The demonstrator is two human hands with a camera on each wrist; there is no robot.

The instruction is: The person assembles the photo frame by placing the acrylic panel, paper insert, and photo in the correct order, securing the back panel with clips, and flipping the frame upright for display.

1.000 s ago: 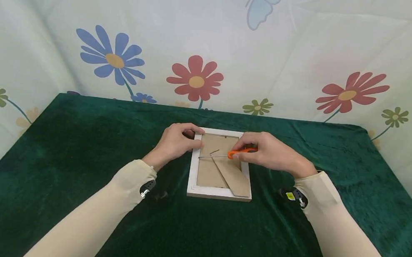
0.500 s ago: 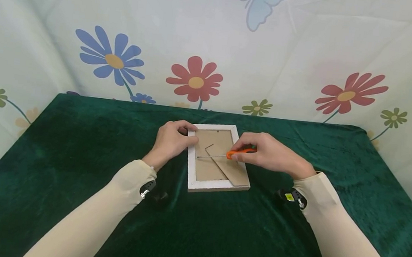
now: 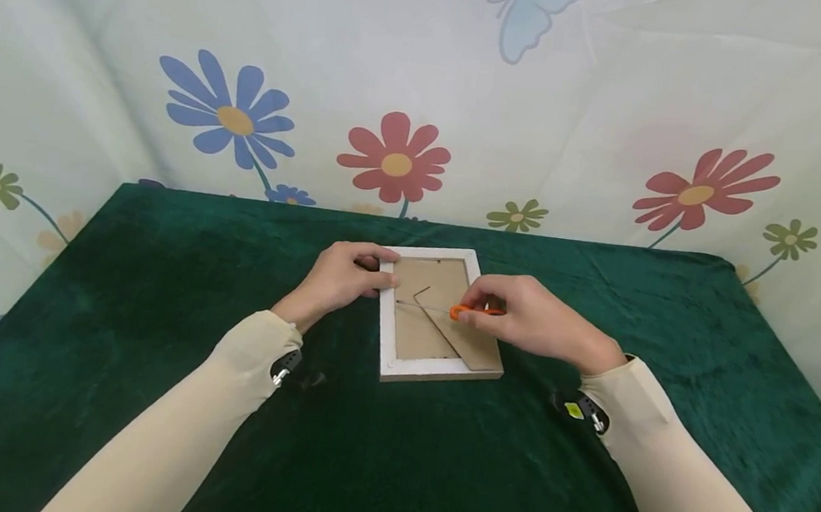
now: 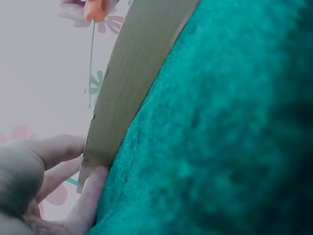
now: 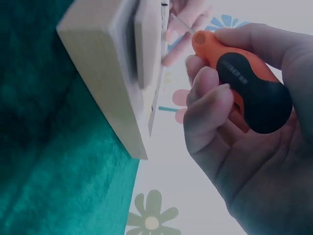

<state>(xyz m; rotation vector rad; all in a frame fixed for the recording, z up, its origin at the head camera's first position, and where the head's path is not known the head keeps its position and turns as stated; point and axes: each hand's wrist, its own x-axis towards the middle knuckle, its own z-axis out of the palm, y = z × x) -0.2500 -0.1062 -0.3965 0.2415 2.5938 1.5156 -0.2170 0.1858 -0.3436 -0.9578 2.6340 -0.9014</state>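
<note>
Two hands at table centre. Left hand (image 3: 343,280), at 9 o'clock, fingers curled, grips the white picture frame (image 3: 436,369), face-down, brown backing inside. Right hand (image 3: 531,319), at 3 o'clock, pinches an orange-handled screwdriver (image 3: 466,312). Green cloth (image 3: 153,279) lies open all round.
</note>
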